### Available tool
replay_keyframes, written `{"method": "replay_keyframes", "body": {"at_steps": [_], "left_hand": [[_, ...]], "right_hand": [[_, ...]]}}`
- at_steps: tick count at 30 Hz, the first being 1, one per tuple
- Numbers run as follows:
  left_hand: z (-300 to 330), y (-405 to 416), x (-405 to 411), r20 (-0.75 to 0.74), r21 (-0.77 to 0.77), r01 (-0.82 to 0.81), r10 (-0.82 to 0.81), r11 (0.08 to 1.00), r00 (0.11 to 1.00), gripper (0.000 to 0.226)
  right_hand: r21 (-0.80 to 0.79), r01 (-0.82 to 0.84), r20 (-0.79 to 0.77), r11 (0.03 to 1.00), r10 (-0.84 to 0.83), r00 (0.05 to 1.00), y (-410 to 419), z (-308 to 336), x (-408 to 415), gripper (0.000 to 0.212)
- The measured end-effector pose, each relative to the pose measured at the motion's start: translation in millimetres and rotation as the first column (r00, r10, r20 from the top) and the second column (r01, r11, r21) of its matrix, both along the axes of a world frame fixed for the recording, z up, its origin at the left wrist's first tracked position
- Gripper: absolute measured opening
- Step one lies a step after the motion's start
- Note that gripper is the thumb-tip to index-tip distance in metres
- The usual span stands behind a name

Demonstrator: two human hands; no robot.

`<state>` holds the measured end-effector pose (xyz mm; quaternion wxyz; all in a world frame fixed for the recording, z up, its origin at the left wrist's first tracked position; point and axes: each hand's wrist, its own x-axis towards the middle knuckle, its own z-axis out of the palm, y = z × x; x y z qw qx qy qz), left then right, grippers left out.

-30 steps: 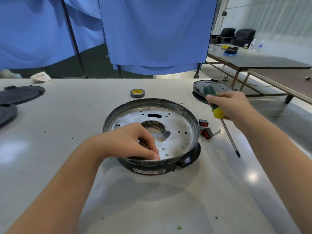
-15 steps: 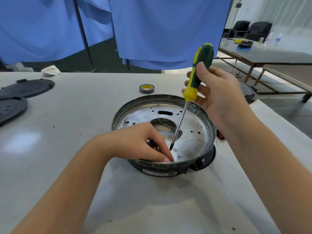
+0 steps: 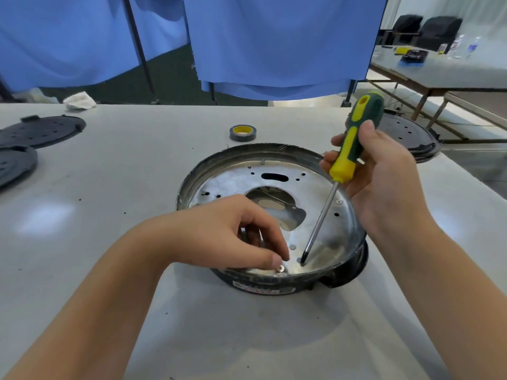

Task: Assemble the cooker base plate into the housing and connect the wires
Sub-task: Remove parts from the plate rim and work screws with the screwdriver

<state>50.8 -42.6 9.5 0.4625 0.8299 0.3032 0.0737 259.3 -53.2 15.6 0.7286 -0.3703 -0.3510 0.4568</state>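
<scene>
The round black cooker housing [image 3: 354, 259] stands mid-table with the shiny metal base plate [image 3: 233, 179] lying inside it. My left hand [image 3: 227, 231] rests over the plate's near edge and pinches a small screw [image 3: 279, 268] at the rim with thumb and forefinger. My right hand [image 3: 378, 171] grips a green-and-yellow screwdriver [image 3: 354, 141] by its handle. Its shaft slants down to the left and the tip touches the plate near the front rim, just right of the screw. No wires are plainly visible.
A roll of grey tape with a yellow core [image 3: 242, 133] lies behind the housing. Black round plates [image 3: 41, 130] sit at the table's left edge, another black part [image 3: 408, 135] at the right. Blue curtains hang behind; other tables stand far right.
My right hand brought the screwdriver from the table's right side over the housing and lowered its tip onto the plate near the front rim. The left hand stayed at the near edge.
</scene>
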Motion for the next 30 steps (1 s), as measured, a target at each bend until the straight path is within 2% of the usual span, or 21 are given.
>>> {"method": "replay_keyframes", "body": {"at_steps": [4, 14, 21, 30], "left_hand": [[-4.1, -0.9, 1.6, -0.025, 0.035, -0.019, 0.02, 0.999, 0.999, 0.002], [-0.8, -4.4, 5.3, -0.045, 0.038, -0.073, 0.074, 0.997, 0.996, 0.01], [-0.5, -5.5, 6.8, -0.036, 0.044, -0.109, 0.111, 0.993, 0.993, 0.008], [-0.2, -4.3, 7.6, -0.042, 0.022, -0.142, 0.143, 0.99, 0.989, 0.012]], "right_hand": [[0.007, -0.035, -0.036, 0.999, 0.035, 0.999, 0.7, -5.0, 0.8, 0.021], [-0.009, -0.078, -0.175, 0.997, 0.075, 0.982, 1.2, -4.9, 5.3, 0.026], [0.071, -0.141, -0.051, 0.987, 0.145, 0.988, -1.4, -6.1, 1.3, 0.021], [0.096, -0.196, -0.009, 0.976, 0.197, 0.98, -9.5, -0.7, -7.3, 0.021]]}}
